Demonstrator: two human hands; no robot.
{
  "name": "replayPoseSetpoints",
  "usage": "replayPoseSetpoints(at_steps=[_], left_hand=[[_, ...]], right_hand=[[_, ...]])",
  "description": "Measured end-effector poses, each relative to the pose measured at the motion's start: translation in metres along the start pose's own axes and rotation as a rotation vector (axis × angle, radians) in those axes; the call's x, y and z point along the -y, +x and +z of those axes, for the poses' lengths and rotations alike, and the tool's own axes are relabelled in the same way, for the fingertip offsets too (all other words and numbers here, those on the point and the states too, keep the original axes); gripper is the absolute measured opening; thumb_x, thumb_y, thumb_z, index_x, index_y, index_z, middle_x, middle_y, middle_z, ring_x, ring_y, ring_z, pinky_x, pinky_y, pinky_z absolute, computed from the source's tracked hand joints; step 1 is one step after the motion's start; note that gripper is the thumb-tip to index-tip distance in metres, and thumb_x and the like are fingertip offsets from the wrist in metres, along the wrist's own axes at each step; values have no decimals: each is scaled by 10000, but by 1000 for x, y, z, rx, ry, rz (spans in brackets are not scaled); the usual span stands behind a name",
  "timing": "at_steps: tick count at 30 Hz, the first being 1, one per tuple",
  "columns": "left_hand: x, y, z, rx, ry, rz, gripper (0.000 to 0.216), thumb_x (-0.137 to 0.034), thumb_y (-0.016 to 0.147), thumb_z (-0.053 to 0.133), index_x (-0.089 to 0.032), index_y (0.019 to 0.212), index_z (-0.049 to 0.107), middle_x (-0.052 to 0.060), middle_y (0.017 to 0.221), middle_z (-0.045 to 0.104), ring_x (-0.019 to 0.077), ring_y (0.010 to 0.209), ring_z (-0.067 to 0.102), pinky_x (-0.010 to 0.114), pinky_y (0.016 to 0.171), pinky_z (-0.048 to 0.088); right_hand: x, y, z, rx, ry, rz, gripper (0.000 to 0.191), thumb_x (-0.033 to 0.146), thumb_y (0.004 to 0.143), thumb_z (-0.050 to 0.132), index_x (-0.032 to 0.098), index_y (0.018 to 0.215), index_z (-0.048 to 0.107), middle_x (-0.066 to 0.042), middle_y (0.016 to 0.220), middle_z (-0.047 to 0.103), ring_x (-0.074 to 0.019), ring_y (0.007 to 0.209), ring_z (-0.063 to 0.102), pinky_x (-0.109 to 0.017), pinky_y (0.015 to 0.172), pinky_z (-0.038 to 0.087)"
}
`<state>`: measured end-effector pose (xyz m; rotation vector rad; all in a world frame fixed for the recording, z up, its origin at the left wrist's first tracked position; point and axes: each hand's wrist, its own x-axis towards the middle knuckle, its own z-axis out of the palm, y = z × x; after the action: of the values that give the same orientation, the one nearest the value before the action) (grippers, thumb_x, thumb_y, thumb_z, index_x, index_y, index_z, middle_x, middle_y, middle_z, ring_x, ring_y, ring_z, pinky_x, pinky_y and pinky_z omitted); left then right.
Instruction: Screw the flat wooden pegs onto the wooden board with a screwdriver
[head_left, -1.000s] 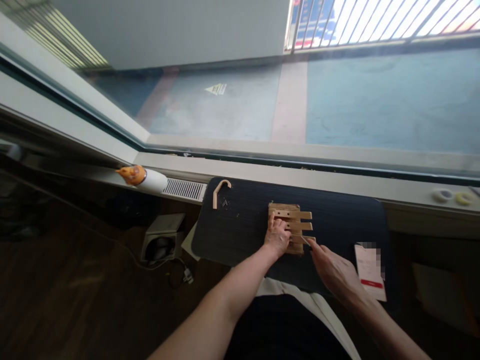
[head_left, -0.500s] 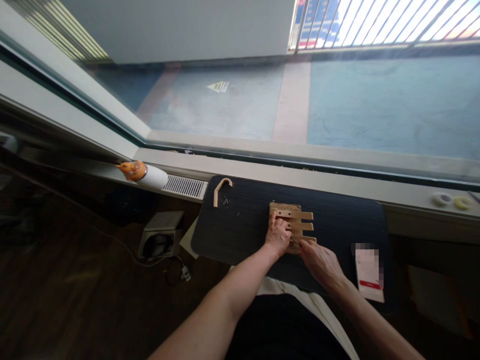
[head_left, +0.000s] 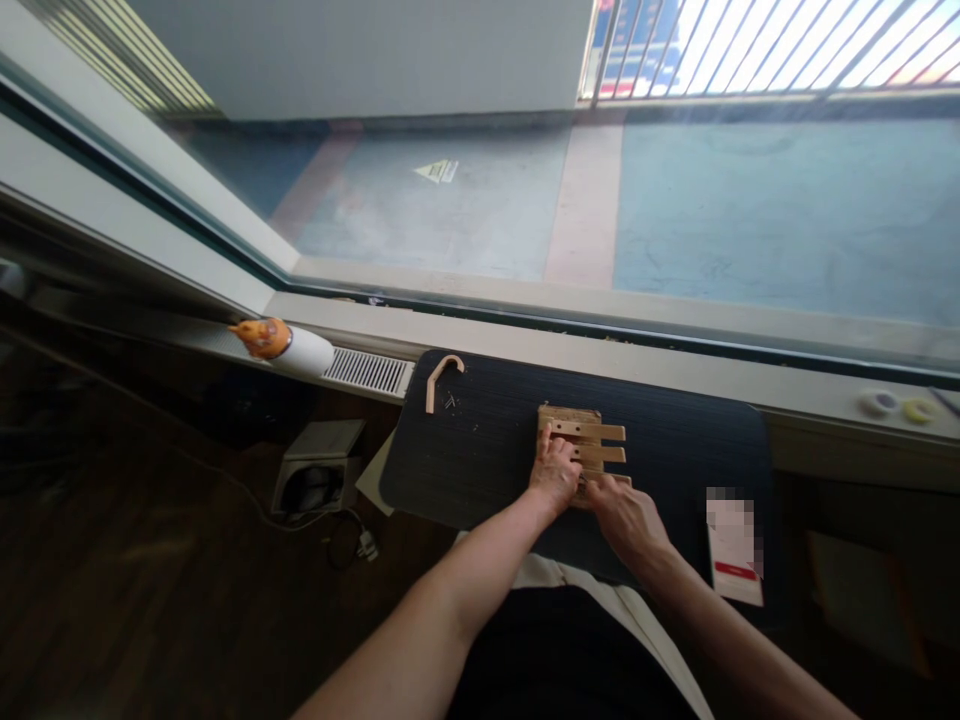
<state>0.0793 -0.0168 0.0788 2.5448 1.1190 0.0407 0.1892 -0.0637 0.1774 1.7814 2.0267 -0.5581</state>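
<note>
A wooden block (head_left: pixel 570 412) lies on the black table, with several flat light wooden slats (head_left: pixel 611 454) across it that stick out to the right. Dark holes show in the upper slats. My left hand (head_left: pixel 556 472) presses down on the slats and block, its index finger stretched to the top slat and the other fingers bent near the lower ones. My right hand (head_left: pixel 622 510) is closed at the lowest slat, close to my left fingertips. It holds a thin dark tool (head_left: pixel 582 481), mostly covered by the fingers; its kind cannot be made out.
On the black table (head_left: pixel 502 400), a hooked wooden piece (head_left: pixel 433 385) and small screws (head_left: pixel 450 402) lie at left, a phone (head_left: pixel 735 560) at right. A white bottle (head_left: pixel 309 352) with an orange top and tape rolls (head_left: pixel 879 402) are on the sill.
My right hand has moved slightly left towards my left hand, covering more of the thin tool. My left hand, block and slats stay in place.
</note>
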Motion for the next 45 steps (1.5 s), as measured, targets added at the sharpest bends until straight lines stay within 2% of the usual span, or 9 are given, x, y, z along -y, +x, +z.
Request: replayPoseSetpoints(at_steps=[5, 11, 15, 19, 23, 29, 36, 45], left_hand=[[0, -2, -1, -31, -4, 6, 157, -284, 824, 607, -177, 839, 721, 65, 927, 589, 239, 1027, 490, 541, 1158, 155], [0, -3, -1, -55, -18, -4, 171, -319, 796, 645, -181, 868, 717, 71, 925, 590, 252, 1028, 493, 563, 1148, 155], [0, -3, -1, -52, -21, 3, 182, -338, 787, 665, -183, 862, 723, 75, 914, 594, 258, 1023, 493, 590, 1143, 126], [-1, -3, -2, -45, -23, 7, 154, -312, 795, 658, -185, 859, 718, 80, 930, 600, 261, 1029, 488, 598, 1136, 130], [-1, -3, -4, -39, -25, 9, 158, -314, 779, 675, -179, 851, 713, 76, 931, 598, 257, 1040, 483, 559, 1147, 145], [-1, -4, -5, -40, -38, 17, 119, -283, 802, 648, -222, 881, 714, 56, 947, 600, 246, 1058, 471, 576, 1140, 136], [-2, -4, -2, -57, -43, 14, 126, -292, 813, 634, -224, 868, 725, 58, 933, 605, 244, 1032, 472, 571, 1140, 135], [-2, -6, -5, -80, -72, 19, 116, -289, 804, 641, -221, 856, 719, 45, 925, 608, 237, 1047, 465, 548, 1150, 111]], right_hand=[[8, 8, -12, 14, -45, 3, 301, 30, 878, 394, 136, 884, 676, -142, 904, 679, -249, 839, 687, -304, 651, 487], [-1, 4, -24, 17, -65, -6, 308, 59, 890, 396, 172, 1040, 641, -126, 1003, 639, -212, 813, 682, -264, 599, 474], [-6, 1, -28, 15, -54, -53, 307, 54, 878, 422, 181, 1021, 662, -110, 985, 637, -201, 843, 666, -247, 636, 470], [-7, 3, -24, 3, -42, -77, 307, 45, 867, 433, 175, 1017, 667, -105, 978, 639, -192, 856, 656, -239, 665, 465], [-12, 5, -18, 2, -41, -60, 273, 61, 872, 428, 156, 944, 674, -111, 935, 643, -197, 797, 664, -250, 615, 457], [-14, -1, -17, -16, -29, -96, 337, 52, 861, 436, 192, 1099, 630, -90, 981, 634, -185, 820, 651, -245, 650, 453], [-7, -1, -12, -26, -2, -134, 293, 54, 864, 419, 168, 979, 663, -95, 990, 645, -185, 869, 635, -248, 707, 447], [-10, 2, -3, -34, 21, -75, 321, 59, 878, 399, 188, 1058, 631, -61, 920, 649, -151, 776, 647, -230, 651, 427]])
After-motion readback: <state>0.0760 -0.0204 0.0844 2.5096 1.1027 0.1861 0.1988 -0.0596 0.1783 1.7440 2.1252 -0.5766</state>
